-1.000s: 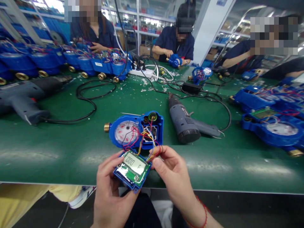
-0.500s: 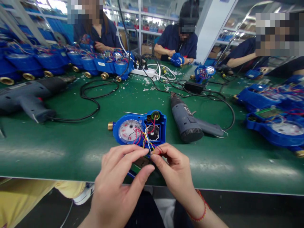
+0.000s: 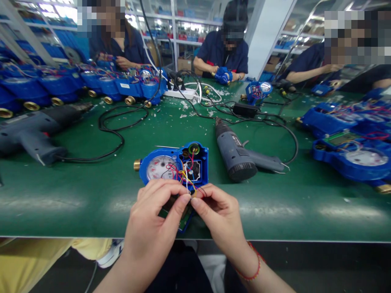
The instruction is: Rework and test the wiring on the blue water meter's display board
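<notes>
Both hands work at the near table edge: left hand point(image 3: 154, 221) and right hand point(image 3: 218, 215) meet fingertip to fingertip, pinching the wire bundle point(image 3: 185, 177) just above a small blue-framed circuit board point(image 3: 183, 221), which sits mostly hidden beneath them at the edge of the green table point(image 3: 76, 191). Neither hand is loose; both are closed in a fine pinch on the wires. Red, yellow, white and black leads run from the board up into the open blue meter body point(image 3: 172, 165) just beyond, dial face on its left, brass fitting at its far-left end. Handling call: wires are thin, soft and probably weak at the solder joints, so they likely won't take a pull; board is light but fragile, best held by its plastic frame edges, not the display. Right of the meter lies a grey heat gun point(image 3: 236, 156) with a black cord looping away. Another grey tool point(image 3: 33, 130) lies far left. Further out, rows of blue meters point(image 3: 100, 79) along the left, more on the right, a power strip point(image 3: 180, 92), and three people seated at the far side.
</notes>
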Available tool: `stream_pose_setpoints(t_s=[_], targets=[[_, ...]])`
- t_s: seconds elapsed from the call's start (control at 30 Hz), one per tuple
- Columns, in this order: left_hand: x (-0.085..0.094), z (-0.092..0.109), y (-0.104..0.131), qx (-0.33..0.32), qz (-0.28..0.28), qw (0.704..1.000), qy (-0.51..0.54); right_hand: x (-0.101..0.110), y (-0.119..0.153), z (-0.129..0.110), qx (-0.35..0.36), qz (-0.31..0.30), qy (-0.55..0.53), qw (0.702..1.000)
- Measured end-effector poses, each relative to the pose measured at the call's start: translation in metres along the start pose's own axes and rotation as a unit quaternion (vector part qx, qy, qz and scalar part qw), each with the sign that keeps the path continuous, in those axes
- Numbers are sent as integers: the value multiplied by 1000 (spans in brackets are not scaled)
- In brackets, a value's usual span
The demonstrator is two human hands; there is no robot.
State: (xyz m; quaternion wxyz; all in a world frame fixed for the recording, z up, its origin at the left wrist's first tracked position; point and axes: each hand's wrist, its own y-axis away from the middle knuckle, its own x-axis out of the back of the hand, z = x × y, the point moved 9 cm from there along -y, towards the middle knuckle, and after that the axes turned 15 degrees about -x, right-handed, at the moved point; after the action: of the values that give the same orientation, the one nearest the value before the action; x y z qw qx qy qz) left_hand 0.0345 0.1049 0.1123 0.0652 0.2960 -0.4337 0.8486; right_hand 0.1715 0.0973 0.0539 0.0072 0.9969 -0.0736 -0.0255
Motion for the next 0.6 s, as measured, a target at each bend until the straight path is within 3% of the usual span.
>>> stream_pose_setpoints(t_s=[0.23, 0.47, 0.6], targets=[[-2, -8, 1, 29, 14, 996, 82, -4, -2, 15, -72, -18, -107, 991], [1, -14, 2, 43, 34, 993, 109, -1, -2, 17, -67, -6, -140, 988], [1, -12, 0, 28, 18, 994, 103, -1, -3, 5, -26, -7, -79, 996]])
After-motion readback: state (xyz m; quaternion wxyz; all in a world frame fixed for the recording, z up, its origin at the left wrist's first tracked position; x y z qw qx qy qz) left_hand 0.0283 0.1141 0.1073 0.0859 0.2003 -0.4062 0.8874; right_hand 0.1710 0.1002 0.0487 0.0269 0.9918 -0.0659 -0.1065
